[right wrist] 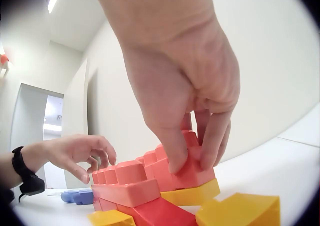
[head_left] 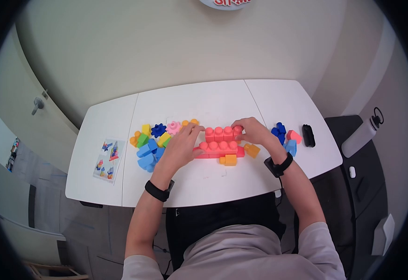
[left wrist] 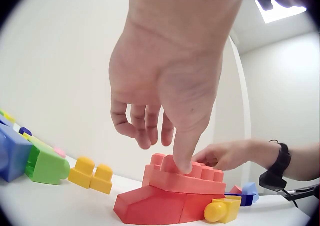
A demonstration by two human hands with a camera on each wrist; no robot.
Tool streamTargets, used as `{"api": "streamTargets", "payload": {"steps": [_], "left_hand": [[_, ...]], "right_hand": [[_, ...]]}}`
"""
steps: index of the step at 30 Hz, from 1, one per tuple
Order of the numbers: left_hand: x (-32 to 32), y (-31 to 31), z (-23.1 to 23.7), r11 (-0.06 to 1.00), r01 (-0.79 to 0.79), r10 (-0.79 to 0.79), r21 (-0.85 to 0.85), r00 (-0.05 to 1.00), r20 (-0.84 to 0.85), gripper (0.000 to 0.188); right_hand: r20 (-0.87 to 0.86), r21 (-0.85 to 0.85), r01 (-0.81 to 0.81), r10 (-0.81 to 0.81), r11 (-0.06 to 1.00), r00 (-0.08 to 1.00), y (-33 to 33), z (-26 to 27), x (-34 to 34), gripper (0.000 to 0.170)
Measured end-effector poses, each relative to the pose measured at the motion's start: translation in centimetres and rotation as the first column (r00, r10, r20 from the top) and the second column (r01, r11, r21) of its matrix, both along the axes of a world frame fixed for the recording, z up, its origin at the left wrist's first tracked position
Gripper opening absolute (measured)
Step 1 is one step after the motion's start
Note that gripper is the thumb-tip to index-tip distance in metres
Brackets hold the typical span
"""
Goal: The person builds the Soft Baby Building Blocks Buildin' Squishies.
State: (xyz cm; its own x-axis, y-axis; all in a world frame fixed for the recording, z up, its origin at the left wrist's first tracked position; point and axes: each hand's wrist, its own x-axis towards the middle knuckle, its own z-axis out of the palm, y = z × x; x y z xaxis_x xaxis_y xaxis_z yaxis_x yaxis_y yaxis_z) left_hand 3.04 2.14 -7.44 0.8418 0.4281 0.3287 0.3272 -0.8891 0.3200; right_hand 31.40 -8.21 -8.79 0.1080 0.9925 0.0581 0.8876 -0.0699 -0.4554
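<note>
A long row of coral studded bricks [head_left: 218, 147] rests on a flat red base [head_left: 207, 156]. Behind it stands a second coral studded row [head_left: 218, 135]; in the right wrist view a yellow piece [right wrist: 192, 194] lies under its end. My right hand [head_left: 254, 131] pinches the right end of that back row between thumb and fingers. At the left end is my left hand [head_left: 181, 145], its fingers loosely bent and spread; in the left wrist view its thumb [left wrist: 184, 153] is at the studs, and whether it touches them I cannot tell.
Yellow bricks [head_left: 230, 160] [head_left: 251, 150] lie near the base. Left of it are blue bricks [head_left: 146, 161], a dark blue gear [head_left: 158, 130] and a pink gear [head_left: 173, 127]. A picture sheet [head_left: 108, 160] lies far left. Dark blue bricks [head_left: 278, 132] and a black case [head_left: 308, 136] are right.
</note>
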Motion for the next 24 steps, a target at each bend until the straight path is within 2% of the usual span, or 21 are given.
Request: {"api": "streamTargets", "payload": {"steps": [6,8,9,11,13,15,16,18,21,24], "left_hand": [[0.1,0.2,-0.9,0.999,0.041,-0.041,0.007,0.999,0.032,0.084],[0.0,0.3,-1.4,0.999,0.052,-0.051,-0.005,0.998,0.044,0.085],[-0.1,0.4,-1.6,0.997,0.075,-0.074,-0.010,0.996,0.044,0.087],[0.1,0.4,-2.2,0.998,0.066,-0.065,-0.006,0.996,0.061,0.084],[0.3,0.5,-2.4,0.998,0.067,-0.067,0.003,0.995,0.071,0.082],[0.4,0.5,-2.4,0.996,0.022,-0.029,-0.087,0.996,-0.079,0.078],[0.5,0.6,-2.8,0.996,0.024,-0.031,-0.086,0.996,-0.081,0.078],[0.7,1.0,-4.0,0.999,0.048,-0.048,0.019,0.999,-0.009,0.076],[0.7,0.7,-3.3,0.999,0.022,-0.025,-0.040,0.997,-0.071,0.077],[0.4,0.7,-3.7,0.999,0.033,-0.033,-0.004,0.999,-0.034,0.077]], "right_hand": [[-0.007,-0.036,-0.104,0.104,0.994,0.995,0.2,0.0,-0.4,0.042],[-0.126,-0.084,-0.165,0.154,0.983,0.980,0.0,-0.1,0.8,0.058],[-0.119,-0.094,-0.179,0.167,0.979,0.979,-0.2,-0.2,1.2,0.058],[-0.252,-0.132,-0.159,0.122,0.978,0.960,-1.3,0.9,0.7,0.074],[-0.273,-0.127,-0.169,0.129,0.977,0.953,-2.4,1.8,-0.3,0.075],[-0.299,-0.117,-0.170,0.128,0.979,0.945,-3.0,1.6,-1.2,0.077],[-0.268,-0.098,-0.143,0.112,0.985,0.957,-2.9,1.4,-1.7,0.076],[-0.239,-0.078,-0.115,0.093,0.990,0.967,-3.0,0.9,-2.0,0.074],[-0.235,-0.039,-0.123,0.110,0.992,0.966,-2.9,0.2,-2.1,0.075],[-0.247,-0.016,-0.135,0.127,0.991,0.961,-3.2,0.4,-2.3,0.072]]}}
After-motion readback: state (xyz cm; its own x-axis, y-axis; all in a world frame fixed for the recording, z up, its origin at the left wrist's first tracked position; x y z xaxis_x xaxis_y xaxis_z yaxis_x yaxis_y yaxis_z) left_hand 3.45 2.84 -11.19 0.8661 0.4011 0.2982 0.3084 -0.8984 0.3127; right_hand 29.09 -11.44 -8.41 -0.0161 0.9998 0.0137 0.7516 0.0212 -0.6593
